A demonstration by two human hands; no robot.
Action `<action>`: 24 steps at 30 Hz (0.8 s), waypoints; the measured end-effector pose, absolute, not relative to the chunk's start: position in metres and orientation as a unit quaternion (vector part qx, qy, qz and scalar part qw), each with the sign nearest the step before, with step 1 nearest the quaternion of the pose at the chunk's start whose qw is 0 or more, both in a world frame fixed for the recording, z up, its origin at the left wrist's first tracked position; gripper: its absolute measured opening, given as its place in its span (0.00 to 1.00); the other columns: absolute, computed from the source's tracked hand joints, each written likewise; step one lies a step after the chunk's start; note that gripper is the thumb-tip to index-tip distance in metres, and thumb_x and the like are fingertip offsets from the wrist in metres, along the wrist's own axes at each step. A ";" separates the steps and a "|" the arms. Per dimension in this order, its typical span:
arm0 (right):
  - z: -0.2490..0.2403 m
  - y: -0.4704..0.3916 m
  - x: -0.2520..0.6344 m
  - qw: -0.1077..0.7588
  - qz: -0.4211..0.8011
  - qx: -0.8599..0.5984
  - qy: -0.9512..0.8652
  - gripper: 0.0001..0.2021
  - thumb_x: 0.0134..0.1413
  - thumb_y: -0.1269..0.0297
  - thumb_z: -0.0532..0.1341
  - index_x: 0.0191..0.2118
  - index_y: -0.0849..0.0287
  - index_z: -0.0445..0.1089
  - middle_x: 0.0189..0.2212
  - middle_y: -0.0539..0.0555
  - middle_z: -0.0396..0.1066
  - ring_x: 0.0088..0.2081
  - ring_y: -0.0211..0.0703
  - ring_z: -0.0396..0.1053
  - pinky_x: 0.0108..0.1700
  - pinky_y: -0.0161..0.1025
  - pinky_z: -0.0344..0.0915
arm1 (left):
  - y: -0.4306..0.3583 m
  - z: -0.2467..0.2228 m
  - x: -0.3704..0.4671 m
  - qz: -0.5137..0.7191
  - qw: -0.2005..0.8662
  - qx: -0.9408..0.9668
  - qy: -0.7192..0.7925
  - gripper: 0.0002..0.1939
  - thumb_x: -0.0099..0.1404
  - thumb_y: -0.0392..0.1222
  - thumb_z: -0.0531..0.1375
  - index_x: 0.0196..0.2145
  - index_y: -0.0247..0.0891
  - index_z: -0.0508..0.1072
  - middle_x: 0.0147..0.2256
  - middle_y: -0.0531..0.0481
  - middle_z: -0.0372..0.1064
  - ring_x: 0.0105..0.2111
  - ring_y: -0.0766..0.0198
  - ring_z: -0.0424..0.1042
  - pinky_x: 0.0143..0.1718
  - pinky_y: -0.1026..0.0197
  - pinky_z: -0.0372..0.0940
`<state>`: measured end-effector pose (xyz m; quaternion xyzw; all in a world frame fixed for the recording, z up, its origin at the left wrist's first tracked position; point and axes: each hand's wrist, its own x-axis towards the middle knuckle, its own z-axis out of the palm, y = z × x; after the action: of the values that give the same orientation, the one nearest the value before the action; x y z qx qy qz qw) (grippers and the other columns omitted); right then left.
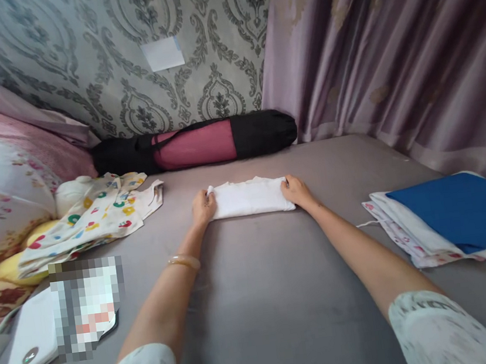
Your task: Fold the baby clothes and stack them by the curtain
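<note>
A white cloth (251,197), folded into a long narrow rectangle, lies on the grey bed sheet (257,298). It looks like a garment, but its exact kind is hidden by the folds. At its left end my left hand (204,206) is closed on the edge, a pale bangle on that wrist. My right hand (296,191) grips the opposite end, fingers curled over the corner. The cloth stretches flat between both hands, with a slightly uneven upper edge.
Folded clothes with a blue piece on top (463,208) lie to the right. Leftward are a patterned child's garment (97,217), a white power bank (33,332) with a cable and a blurred-out item. A black and pink long bag (196,144) lines the wall.
</note>
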<state>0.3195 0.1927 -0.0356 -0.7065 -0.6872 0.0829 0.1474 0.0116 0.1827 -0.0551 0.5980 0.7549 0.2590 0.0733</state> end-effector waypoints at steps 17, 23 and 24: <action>-0.027 0.194 0.309 0.183 0.110 -0.765 -0.608 0.20 0.65 0.56 0.50 0.50 0.66 0.70 0.44 0.69 0.74 0.47 0.56 0.72 0.45 0.44 0.64 | 0.183 -0.032 0.008 0.233 0.141 0.531 0.803 0.20 0.67 0.54 0.54 0.42 0.34 0.71 0.44 0.34 0.74 0.47 0.49 0.72 0.43 0.56 0.64; -0.032 0.159 0.335 0.272 0.059 -0.631 -0.724 0.15 0.60 0.59 0.57 0.49 0.60 0.69 0.44 0.61 0.72 0.46 0.50 0.69 0.48 0.43 0.63 | 0.139 -0.025 -0.024 0.286 0.169 0.628 0.704 0.21 0.61 0.55 0.59 0.44 0.36 0.70 0.39 0.43 0.73 0.38 0.57 0.72 0.40 0.57 0.66; -0.034 0.150 0.337 0.275 0.048 -0.583 -0.763 0.13 0.59 0.59 0.58 0.47 0.59 0.70 0.43 0.59 0.71 0.46 0.49 0.68 0.49 0.43 0.63 | 0.131 -0.026 -0.029 0.280 0.167 0.666 0.671 0.21 0.60 0.55 0.61 0.43 0.37 0.70 0.38 0.45 0.72 0.37 0.58 0.72 0.40 0.57 0.66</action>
<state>0.3375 0.1504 -0.0341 -0.5830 -0.7631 0.0479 0.2747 -0.0286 0.1308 -0.0259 0.6656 0.6713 0.2797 0.1675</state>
